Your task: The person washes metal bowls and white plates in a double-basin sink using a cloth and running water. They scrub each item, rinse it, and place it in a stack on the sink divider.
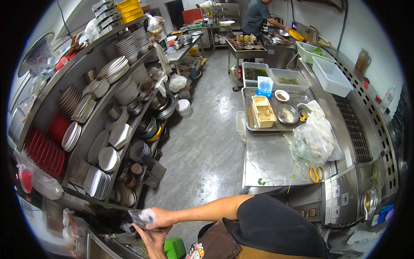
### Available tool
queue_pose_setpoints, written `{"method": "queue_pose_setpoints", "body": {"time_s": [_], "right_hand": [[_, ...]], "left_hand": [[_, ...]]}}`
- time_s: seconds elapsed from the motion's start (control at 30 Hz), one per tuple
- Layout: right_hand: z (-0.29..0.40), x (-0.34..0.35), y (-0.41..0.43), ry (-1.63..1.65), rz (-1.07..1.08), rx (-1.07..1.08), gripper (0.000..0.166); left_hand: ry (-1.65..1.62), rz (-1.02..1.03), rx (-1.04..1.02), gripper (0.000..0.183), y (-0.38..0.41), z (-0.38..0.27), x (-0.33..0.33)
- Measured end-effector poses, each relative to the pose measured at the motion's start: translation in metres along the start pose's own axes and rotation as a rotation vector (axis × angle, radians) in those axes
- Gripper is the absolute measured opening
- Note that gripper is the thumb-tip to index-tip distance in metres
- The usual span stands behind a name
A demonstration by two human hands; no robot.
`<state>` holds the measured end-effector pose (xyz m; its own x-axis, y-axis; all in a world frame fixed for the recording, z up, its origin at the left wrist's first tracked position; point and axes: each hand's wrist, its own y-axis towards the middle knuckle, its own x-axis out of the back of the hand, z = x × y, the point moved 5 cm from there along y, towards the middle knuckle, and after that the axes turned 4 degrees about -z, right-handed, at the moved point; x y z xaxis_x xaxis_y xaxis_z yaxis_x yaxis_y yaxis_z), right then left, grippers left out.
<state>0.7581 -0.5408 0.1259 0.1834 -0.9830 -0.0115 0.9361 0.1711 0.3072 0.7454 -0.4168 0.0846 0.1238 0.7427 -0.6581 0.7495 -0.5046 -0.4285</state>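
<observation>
At the lower left, my right hand (pixel 158 217) is closed around a clear plastic-wrapped item (pixel 139 217), blurred and partly dark, whose exact kind I cannot make out. Just below, my left hand (pixel 152 238) has its thumb and fingers against the underside of the same item. Both hands are close together, in front of the lower end of the dish shelf. A green plastic container (pixel 174 247) stands beneath them, partly hidden by my left wrist and apron (pixel 215 239).
A metal shelf (pixel 126 69) of stacked plates and bowls runs along the left. To the right, a steel counter (pixel 268 155) holds a tray (pixel 262 128), bagged greens (pixel 312 142) and yellow-handled scissors (pixel 315 174). A co-worker (pixel 257 19) stands at the far stove. Grey floor (pixel 207 129) lies between.
</observation>
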Motion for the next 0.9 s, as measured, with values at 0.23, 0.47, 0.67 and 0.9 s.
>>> {"method": "queue_pose_setpoints", "body": {"time_s": [0.23,0.47,0.67,0.9], "right_hand": [[-0.002,0.080,0.011,0.833,-0.142,-0.243,0.027],[0.014,0.122,0.005,-0.263,-0.490,-0.095,0.055],[0.031,0.006,-0.010,-0.841,-0.204,0.519,0.048],[-0.046,0.107,0.064,0.335,-0.486,-0.139,0.049]], "left_hand": [[-0.234,0.046,-0.048,0.076,-0.005,-0.005,-0.001],[0.164,-0.155,-0.145,0.066,0.010,0.001,0.033],[0.186,-0.221,-0.284,0.055,0.020,0.021,-0.011],[0.566,-0.186,-0.485,0.049,-0.016,0.006,-0.073]]}}
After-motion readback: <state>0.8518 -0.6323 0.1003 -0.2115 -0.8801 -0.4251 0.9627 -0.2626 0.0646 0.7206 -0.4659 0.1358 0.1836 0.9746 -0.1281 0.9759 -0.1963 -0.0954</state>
